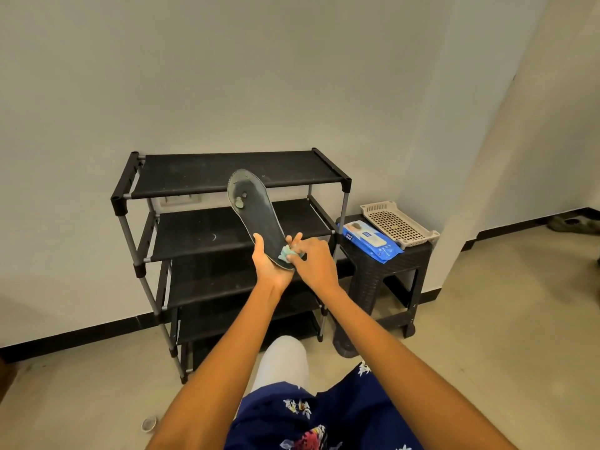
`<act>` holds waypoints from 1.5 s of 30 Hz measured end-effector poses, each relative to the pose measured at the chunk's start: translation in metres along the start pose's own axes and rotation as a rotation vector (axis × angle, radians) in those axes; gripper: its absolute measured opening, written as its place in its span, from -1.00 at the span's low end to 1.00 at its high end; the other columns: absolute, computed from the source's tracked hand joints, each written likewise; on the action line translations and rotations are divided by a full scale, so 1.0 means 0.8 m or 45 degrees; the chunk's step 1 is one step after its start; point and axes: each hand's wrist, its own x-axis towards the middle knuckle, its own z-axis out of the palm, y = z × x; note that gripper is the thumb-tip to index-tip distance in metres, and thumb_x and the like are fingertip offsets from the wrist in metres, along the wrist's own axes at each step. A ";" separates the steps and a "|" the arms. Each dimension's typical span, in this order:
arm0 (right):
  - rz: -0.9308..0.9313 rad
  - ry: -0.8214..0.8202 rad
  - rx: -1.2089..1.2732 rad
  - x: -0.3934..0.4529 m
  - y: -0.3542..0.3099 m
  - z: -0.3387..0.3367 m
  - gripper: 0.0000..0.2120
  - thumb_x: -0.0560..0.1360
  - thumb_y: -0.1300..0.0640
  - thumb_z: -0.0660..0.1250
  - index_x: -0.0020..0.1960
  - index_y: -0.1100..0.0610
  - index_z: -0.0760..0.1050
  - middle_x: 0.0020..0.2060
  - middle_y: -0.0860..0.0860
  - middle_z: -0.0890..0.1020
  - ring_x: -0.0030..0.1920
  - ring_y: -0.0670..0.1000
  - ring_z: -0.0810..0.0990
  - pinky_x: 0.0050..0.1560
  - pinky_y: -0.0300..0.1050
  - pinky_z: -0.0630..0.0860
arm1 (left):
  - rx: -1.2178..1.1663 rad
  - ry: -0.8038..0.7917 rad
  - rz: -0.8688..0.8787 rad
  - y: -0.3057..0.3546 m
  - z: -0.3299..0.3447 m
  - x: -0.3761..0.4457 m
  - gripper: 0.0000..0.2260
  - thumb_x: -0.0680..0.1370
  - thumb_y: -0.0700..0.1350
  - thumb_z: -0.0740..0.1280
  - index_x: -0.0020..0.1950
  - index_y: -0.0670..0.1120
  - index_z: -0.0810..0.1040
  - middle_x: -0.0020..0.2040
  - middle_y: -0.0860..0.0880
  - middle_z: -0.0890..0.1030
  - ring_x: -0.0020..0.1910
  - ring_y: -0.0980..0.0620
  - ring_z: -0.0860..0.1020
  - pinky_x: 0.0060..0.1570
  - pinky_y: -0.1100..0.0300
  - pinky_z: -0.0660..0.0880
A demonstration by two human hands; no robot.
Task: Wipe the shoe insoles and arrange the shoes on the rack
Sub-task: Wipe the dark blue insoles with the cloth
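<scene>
Left hand (269, 258) is gripping the insole (255, 216) by its heel at frame centre; right hand (313, 258) is pinching a wipe (287, 253). Insole looks light and bendy, so hold near the heel.

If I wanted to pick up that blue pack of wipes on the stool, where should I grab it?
Probably across its short width, from above. The wipes pack lies flat on the stool, one long side close beside the basket, so the top is the open approach.

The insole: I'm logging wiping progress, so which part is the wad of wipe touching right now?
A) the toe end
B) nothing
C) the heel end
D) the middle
C: the right hand presses the wipe on the insole's heel end, which the left hand holds.
</scene>
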 end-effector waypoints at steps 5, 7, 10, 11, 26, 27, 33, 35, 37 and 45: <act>-0.037 -0.126 -0.051 -0.032 0.002 0.012 -0.79 0.52 0.05 0.30 0.10 0.10 0.56 -0.08 0.04 0.59 -0.07 -0.07 0.48 -0.12 -0.22 0.36 | -0.057 0.015 0.001 0.002 -0.010 -0.009 -0.43 0.50 0.30 0.19 0.08 -0.22 0.48 -0.17 -0.20 0.67 0.12 -0.13 0.54 0.12 0.02 0.46; 0.061 -0.063 -0.051 -0.024 0.006 0.007 -0.83 0.54 0.09 0.28 0.07 0.13 0.55 -0.08 0.05 0.60 -0.06 -0.05 0.51 -0.11 -0.18 0.42 | -0.029 -0.002 -0.008 -0.006 -0.008 -0.012 -0.44 0.52 0.31 0.15 0.04 -0.21 0.48 -0.11 -0.21 0.66 0.14 -0.13 0.52 0.09 -0.01 0.44; 0.104 0.006 0.025 -0.025 0.001 0.008 -0.87 0.53 0.13 0.29 0.02 0.16 0.55 -0.08 0.06 0.61 -0.07 -0.05 0.52 -0.08 -0.17 0.45 | -0.013 0.010 -0.003 -0.004 -0.006 -0.009 -0.43 0.50 0.32 0.17 0.03 -0.20 0.49 0.13 -0.25 0.58 0.19 -0.15 0.51 0.15 -0.02 0.43; 0.078 -0.021 0.057 -0.029 -0.002 0.011 -0.86 0.52 0.13 0.31 0.03 0.17 0.56 -0.07 0.05 0.60 -0.06 -0.04 0.53 -0.05 -0.15 0.48 | -0.037 0.020 0.001 0.000 -0.007 -0.007 -0.43 0.49 0.32 0.20 0.04 -0.21 0.49 0.10 -0.25 0.60 0.20 -0.15 0.51 0.20 -0.02 0.42; 0.053 0.107 0.209 -0.036 0.009 0.007 -0.89 0.51 0.13 0.32 -0.02 0.15 0.53 -0.12 0.00 0.54 -0.15 -0.07 0.51 -0.17 -0.23 0.45 | 0.090 -0.007 0.036 0.006 -0.024 0.003 -0.48 0.51 0.25 0.22 0.06 -0.23 0.50 0.10 -0.22 0.59 0.23 -0.15 0.50 0.27 -0.04 0.40; 0.087 0.184 0.242 -0.029 0.008 0.002 -0.91 0.51 0.14 0.32 -0.04 0.16 0.51 -0.13 0.00 0.51 -0.15 -0.06 0.50 -0.18 -0.25 0.44 | 0.116 -0.017 0.053 0.004 -0.024 0.003 -0.50 0.53 0.22 0.22 0.09 -0.23 0.51 0.10 -0.21 0.58 0.21 -0.15 0.51 0.31 -0.04 0.37; 0.141 0.021 0.185 -0.029 0.002 0.025 -0.89 0.51 0.11 0.31 0.02 0.09 0.46 -0.18 -0.02 0.56 -0.16 -0.07 0.53 -0.21 -0.19 0.49 | 0.098 0.010 0.046 0.000 -0.025 0.000 -0.46 0.52 0.28 0.16 0.09 -0.20 0.51 0.26 -0.24 0.52 0.21 -0.16 0.50 0.19 -0.04 0.42; 0.068 0.011 0.189 -0.049 -0.001 0.039 -0.88 0.53 0.08 0.29 0.04 0.07 0.51 -0.20 -0.04 0.52 -0.19 -0.09 0.48 -0.25 -0.29 0.40 | 0.077 0.038 0.077 0.004 -0.025 0.003 -0.45 0.52 0.29 0.15 0.06 -0.21 0.51 0.21 -0.26 0.55 0.21 -0.16 0.49 0.22 -0.01 0.38; 0.015 -0.042 0.195 -0.056 -0.001 0.041 -0.84 0.53 0.05 0.29 0.07 0.06 0.55 -0.19 -0.03 0.51 -0.19 -0.11 0.47 -0.23 -0.30 0.39 | 0.031 0.041 0.074 0.007 -0.030 0.003 -0.46 0.53 0.27 0.16 0.04 -0.23 0.51 0.04 -0.27 0.62 0.20 -0.17 0.48 0.21 -0.01 0.36; 0.012 -0.053 0.141 -0.024 0.002 0.052 -0.83 0.50 0.12 0.34 0.06 0.16 0.55 -0.02 0.05 0.54 0.00 -0.05 0.47 -0.15 -0.30 0.36 | 0.004 0.010 0.005 0.013 -0.049 0.008 -0.44 0.50 0.30 0.17 0.01 -0.23 0.50 0.25 -0.29 0.51 0.28 -0.17 0.44 0.16 -0.04 0.41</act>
